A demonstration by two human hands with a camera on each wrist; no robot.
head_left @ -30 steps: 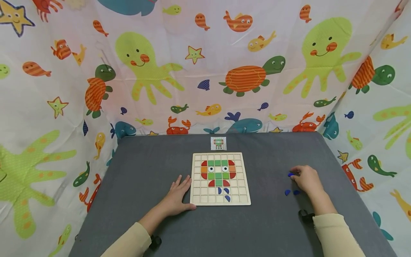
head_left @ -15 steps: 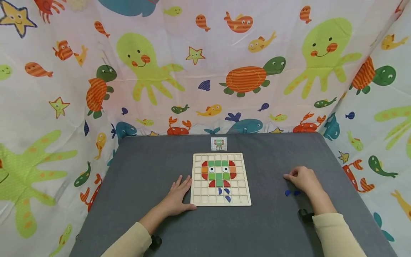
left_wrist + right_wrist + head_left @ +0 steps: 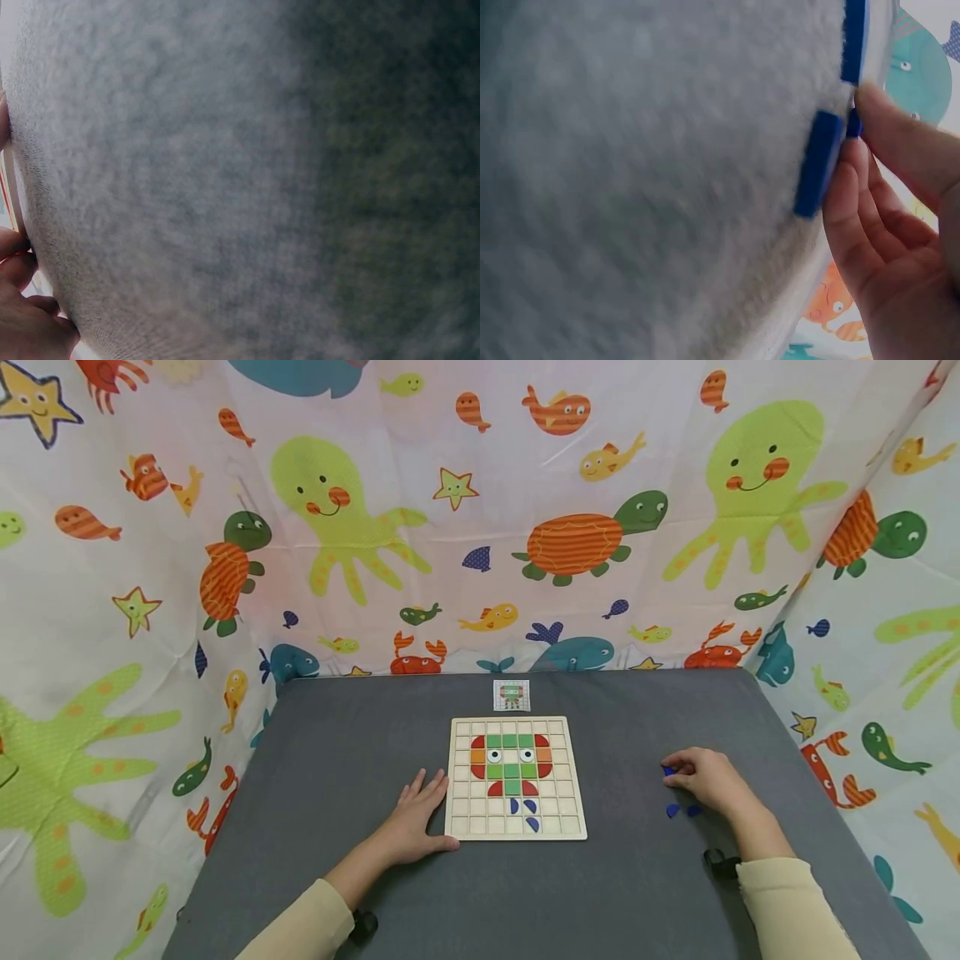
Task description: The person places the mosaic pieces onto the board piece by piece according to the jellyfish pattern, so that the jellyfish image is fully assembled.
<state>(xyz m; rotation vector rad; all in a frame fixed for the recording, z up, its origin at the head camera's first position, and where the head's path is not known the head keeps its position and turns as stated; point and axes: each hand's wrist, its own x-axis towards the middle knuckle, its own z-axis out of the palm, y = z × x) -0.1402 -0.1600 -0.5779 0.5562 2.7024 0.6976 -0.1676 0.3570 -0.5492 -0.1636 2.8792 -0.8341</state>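
Observation:
My right hand [image 3: 705, 777] pinches a small blue piece [image 3: 668, 770] between thumb and fingers, at the table's right side. Two more blue pieces, one a rounded wedge [image 3: 672, 811] and one beside it [image 3: 693, 810], lie just below that hand. In the right wrist view, the pinched blue piece [image 3: 853, 124] shows between thumb and fingertips. My left hand [image 3: 412, 827] lies with fingers spread at the left edge of a wooden grid board [image 3: 461, 802]. Red, orange, green, eye and blue pieces fill part of the board; the blue ones [image 3: 531, 824] sit in its lower middle.
A small picture card [image 3: 512, 696] lies behind the board. The grey table [image 3: 600, 893] meets a curtain [image 3: 480, 593] printed with sea animals at its back and sides. Black wrist straps sit near both sleeves.
The right hand has shifted slightly left, and the blue piece shows again at its fingertips. The left hand and the board have stayed in place.

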